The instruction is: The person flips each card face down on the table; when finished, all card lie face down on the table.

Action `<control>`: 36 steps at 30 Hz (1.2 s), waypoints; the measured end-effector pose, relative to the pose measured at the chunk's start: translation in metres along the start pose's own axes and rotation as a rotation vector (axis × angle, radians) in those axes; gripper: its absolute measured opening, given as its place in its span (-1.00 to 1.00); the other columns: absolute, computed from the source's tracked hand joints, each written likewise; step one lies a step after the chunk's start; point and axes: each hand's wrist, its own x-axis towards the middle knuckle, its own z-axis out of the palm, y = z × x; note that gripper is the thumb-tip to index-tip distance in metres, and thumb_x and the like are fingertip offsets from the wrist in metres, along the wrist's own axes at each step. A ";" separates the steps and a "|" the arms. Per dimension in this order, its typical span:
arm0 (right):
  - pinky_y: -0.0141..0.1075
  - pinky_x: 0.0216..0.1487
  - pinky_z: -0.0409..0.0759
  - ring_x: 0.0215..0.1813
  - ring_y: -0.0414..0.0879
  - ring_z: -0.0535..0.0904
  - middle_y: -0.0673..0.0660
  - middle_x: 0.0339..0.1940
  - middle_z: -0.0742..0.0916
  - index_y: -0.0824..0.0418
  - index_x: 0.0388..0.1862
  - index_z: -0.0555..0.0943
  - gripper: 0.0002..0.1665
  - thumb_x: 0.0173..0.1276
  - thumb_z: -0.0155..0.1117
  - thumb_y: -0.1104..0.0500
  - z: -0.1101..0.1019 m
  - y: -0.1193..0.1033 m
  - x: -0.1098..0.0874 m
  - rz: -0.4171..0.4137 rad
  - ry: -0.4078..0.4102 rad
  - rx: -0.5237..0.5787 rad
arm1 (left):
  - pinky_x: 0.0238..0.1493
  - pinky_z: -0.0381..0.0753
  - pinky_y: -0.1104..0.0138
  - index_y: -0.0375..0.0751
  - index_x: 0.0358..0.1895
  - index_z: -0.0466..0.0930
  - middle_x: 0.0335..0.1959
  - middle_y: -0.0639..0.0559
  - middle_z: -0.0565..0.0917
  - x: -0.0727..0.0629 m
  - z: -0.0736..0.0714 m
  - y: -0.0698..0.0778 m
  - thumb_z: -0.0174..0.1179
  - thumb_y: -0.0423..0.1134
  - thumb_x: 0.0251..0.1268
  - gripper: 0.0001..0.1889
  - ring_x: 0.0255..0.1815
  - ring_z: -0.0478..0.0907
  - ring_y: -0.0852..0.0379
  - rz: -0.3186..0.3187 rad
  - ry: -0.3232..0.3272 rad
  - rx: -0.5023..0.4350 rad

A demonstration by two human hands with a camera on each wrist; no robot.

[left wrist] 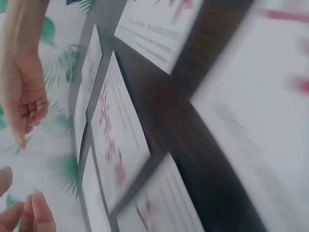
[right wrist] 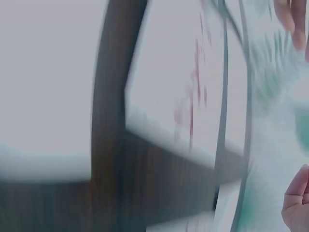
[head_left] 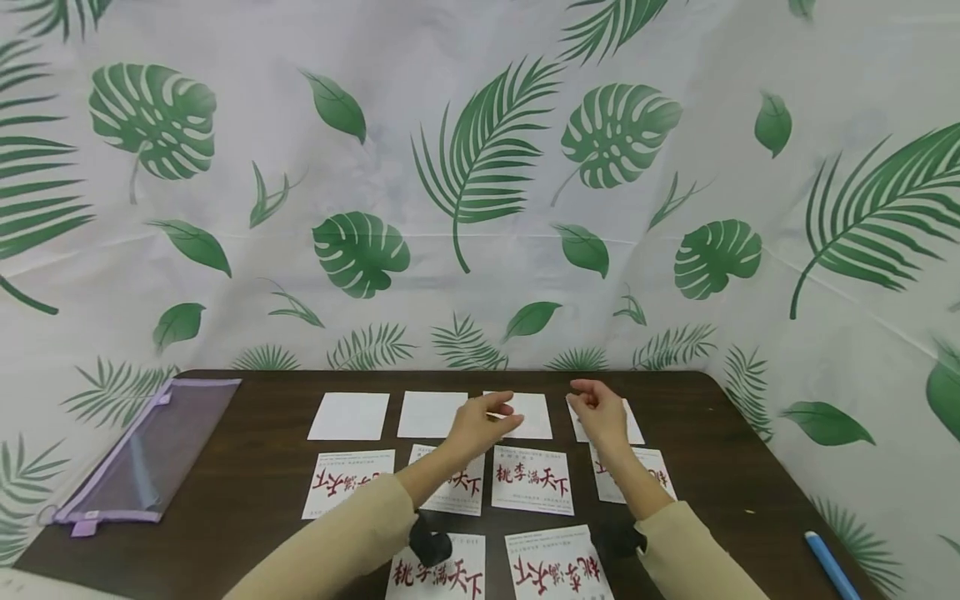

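Note:
My left hand [head_left: 480, 423] is raised over the table, fingers loosely bent and holding nothing; it overlaps a blank white card [head_left: 534, 414] in the back row. Off to its right, my right hand [head_left: 602, 414] hovers with relaxed, bent fingers, in front of another white card [head_left: 633, 425]. Beneath the wrists lie cards printed with red Chinese characters, one [head_left: 531, 481] between the forearms and another [head_left: 652, 475] partly behind the right forearm. The left wrist view shows the right hand [left wrist: 26, 89] hanging fingers down, with nothing in it. Fingertips of the right hand [right wrist: 297, 203] edge into the right wrist view.
The dark wooden table [head_left: 720, 492] carries several cards in rows: plain white ones [head_left: 348, 417] at the back, printed ones [head_left: 558, 567] nearer. A purple-edged mesh zip pouch [head_left: 161, 442] lies at the left edge, a blue pen [head_left: 831, 565] at the right. A leaf-patterned cloth [head_left: 480, 300] hangs behind.

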 end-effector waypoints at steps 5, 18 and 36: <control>-0.48 -0.51 0.41 -0.49 -0.21 0.39 0.05 -0.48 0.52 0.36 -0.05 0.58 -0.72 0.24 0.24 0.34 0.044 -0.022 -0.026 -0.025 -0.104 0.095 | -0.26 0.64 0.32 -0.32 0.19 0.46 -0.07 -0.22 0.62 -0.027 -0.045 -0.015 0.26 -0.24 0.20 -0.51 -0.12 0.62 -0.05 -0.052 0.068 -0.025; -0.49 -0.52 0.37 -0.48 -0.22 0.39 0.05 -0.48 0.57 0.42 -0.09 0.58 -0.68 0.18 0.28 0.30 0.128 -0.053 -0.080 -0.139 -0.413 0.101 | -0.24 0.57 0.31 -0.32 0.16 0.49 -0.04 -0.23 0.63 -0.094 -0.142 -0.059 0.29 -0.25 0.16 -0.52 -0.08 0.59 -0.05 -0.214 0.278 0.180; -0.42 -0.49 0.33 -0.54 -0.24 0.34 0.01 -0.59 0.54 0.42 -0.09 0.57 -0.55 -0.02 0.44 0.35 0.190 -0.065 -0.100 -0.264 -0.530 -0.210 | -0.28 0.60 0.27 -0.47 0.10 0.48 -0.18 -0.20 0.62 -0.127 -0.179 -0.090 0.40 -0.35 -0.07 -0.42 -0.24 0.55 0.03 -0.352 0.252 0.288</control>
